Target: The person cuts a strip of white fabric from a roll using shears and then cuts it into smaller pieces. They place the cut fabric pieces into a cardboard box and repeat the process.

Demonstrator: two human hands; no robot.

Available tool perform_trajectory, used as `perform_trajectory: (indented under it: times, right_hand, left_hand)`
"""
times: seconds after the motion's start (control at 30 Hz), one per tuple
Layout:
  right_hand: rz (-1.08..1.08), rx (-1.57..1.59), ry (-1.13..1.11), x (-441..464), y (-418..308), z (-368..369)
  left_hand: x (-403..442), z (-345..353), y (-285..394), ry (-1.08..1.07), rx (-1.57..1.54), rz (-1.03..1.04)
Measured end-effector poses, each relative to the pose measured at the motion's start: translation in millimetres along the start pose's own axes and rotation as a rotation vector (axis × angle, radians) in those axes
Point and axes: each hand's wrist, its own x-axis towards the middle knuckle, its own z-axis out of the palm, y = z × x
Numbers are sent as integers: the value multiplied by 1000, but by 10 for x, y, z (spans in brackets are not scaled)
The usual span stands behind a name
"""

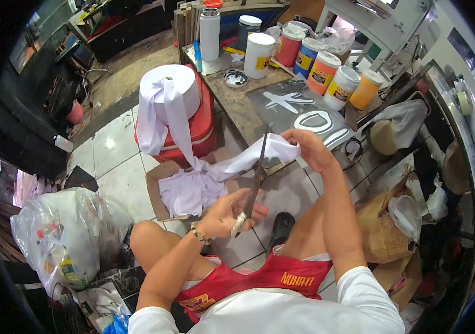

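My left hand is palm up with its fingers partly spread under a long dark cutting blade with a pale wrapped handle. Seen nearly edge-on, it could be a knife or scissors; the handle rests across the hand. My right hand pinches the end of a white cloth strip. Near its tip, the blade crosses the strip. Leftward, the strip runs to a cardboard box holding a heap of white cloth pieces. A large white cloth roll, with loose tails hanging, sits on a red cooler.
Several paint jars, including a white one, stand on the worktable ahead. A grey board with white painted lettering lies there. To the left is a clear plastic bag of refuse; cardboard lies at right.
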Motion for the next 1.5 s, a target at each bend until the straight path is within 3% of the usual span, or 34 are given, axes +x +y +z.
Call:
perform_trajectory:
  times: [0.13, 0.27, 0.53, 0.77, 0.87, 0.97, 1.07, 1.13, 1.23, 1.27, 1.33, 1.47, 1.5]
  right_hand:
    - [26, -122, -48, -67, -17, 80]
    - [18, -243, 8, -65, -78, 211]
    - [-35, 53, -101, -73, -189, 518]
    - [20, -25, -147, -28, 6, 499]
    - [-44, 25, -89, -16, 48, 531]
    - [-87, 3, -116, -21, -46, 521]
    - [-76, -54, -128, -6, 5, 480]
    - [-58, -117, -167, -12, -21, 566]
    - [-30, -164, -205, -20, -78, 673]
    - [-25, -151, -202, -11, -94, 682]
    - [-37, -153, -181, 48, 22, 540]
    - [-44, -210, -179, 49, 42, 474]
    - [-44, -210, -179, 39, 27, 522]
  left_hand:
    - [-32, 20, 55, 26, 133, -68]
    - [-24, -24, 45, 7, 66, -75]
    - [-33, 40, 119, -47, 110, 7]
    - [-27, 58, 76, -77, 23, 104]
    - [-32, 39, 85, -89, 38, 67]
    - [-38, 40, 117, -66, -101, -105]
    - [-35, 33, 113, -74, 19, -72]
    - [-8, 32, 40, -35, 52, 131]
    - [29, -44, 53, -35, 127, 201]
    - [20, -65, 65, -34, 129, 201]
    - [-2, -96, 96, -70, -89, -79]
    - [-7, -42, 141, -30, 49, -106]
    - [24, -66, 69, -39, 97, 36]
